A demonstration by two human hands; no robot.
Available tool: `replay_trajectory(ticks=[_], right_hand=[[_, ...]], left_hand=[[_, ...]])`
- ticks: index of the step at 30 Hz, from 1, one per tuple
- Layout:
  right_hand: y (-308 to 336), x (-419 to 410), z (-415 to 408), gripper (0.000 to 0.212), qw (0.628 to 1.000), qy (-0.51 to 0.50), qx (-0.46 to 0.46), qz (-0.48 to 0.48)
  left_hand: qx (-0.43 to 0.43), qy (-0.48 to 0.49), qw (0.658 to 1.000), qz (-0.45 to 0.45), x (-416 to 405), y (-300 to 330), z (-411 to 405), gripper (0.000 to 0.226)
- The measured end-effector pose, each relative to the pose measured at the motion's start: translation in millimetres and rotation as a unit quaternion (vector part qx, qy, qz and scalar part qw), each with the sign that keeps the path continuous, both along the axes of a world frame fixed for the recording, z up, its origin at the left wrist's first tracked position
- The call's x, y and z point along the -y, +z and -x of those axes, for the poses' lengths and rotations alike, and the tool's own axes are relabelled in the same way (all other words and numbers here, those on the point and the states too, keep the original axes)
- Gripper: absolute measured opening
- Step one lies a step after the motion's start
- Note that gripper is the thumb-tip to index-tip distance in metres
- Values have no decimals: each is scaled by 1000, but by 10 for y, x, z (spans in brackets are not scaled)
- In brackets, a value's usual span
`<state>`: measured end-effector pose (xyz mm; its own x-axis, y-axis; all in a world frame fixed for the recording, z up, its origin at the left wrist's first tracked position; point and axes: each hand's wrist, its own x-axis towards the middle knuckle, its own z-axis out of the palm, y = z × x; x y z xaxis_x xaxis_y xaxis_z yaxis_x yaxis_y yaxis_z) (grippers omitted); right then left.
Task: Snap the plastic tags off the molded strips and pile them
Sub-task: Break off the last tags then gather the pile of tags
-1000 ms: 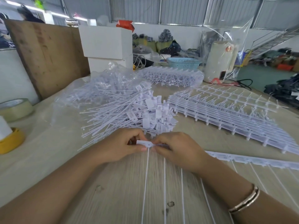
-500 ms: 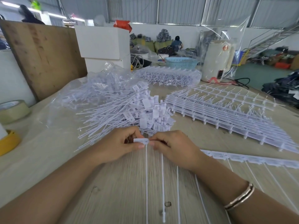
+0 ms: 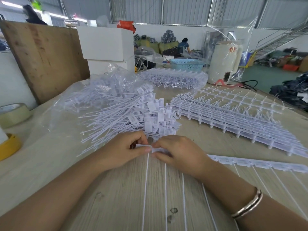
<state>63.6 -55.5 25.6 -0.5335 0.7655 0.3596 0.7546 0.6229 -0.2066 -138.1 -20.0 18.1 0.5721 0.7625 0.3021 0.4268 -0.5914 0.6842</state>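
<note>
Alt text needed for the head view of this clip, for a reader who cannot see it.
Both hands meet at the end of a white molded strip on a wooden table: the left hand pinches the end tag, the right hand grips the strip beside it. A pile of loose tags lies just behind, and stacked strips lie to the right.

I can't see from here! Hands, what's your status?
Left hand pinching end tag. Right hand gripping strip. Pile just ahead, nothing blocking.

Matt white plastic tags (image 3: 133, 114), seemingly smooth, on pale wood-grain table (image 3: 116, 197)
</note>
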Motion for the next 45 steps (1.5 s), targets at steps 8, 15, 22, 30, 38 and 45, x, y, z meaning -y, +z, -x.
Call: replay_trajectory(ticks=[8, 15, 22, 30, 38, 45], right_hand=[[6, 13, 11, 24, 996, -5, -72, 48], [41, 29, -14, 20, 976, 2, -173, 129], [138, 69, -38, 22, 909, 57, -332, 245], [65, -9, -147, 26, 951, 37, -267, 150], [74, 17, 43, 43, 988, 42, -121, 89], [177, 34, -164, 26, 990, 8, -88, 112]], left_hand=[[31, -3, 1000, -7, 26, 64, 1, 13], [86, -13, 996, 20, 38, 87, -3, 14], [236, -44, 964, 111, 56, 111, -10, 15], [-38, -6, 999, -23, 12, 81, 29, 11], [-9, 5, 999, -52, 124, 88, -142, 42], [49, 39, 998, 31, 86, 75, -101, 34]])
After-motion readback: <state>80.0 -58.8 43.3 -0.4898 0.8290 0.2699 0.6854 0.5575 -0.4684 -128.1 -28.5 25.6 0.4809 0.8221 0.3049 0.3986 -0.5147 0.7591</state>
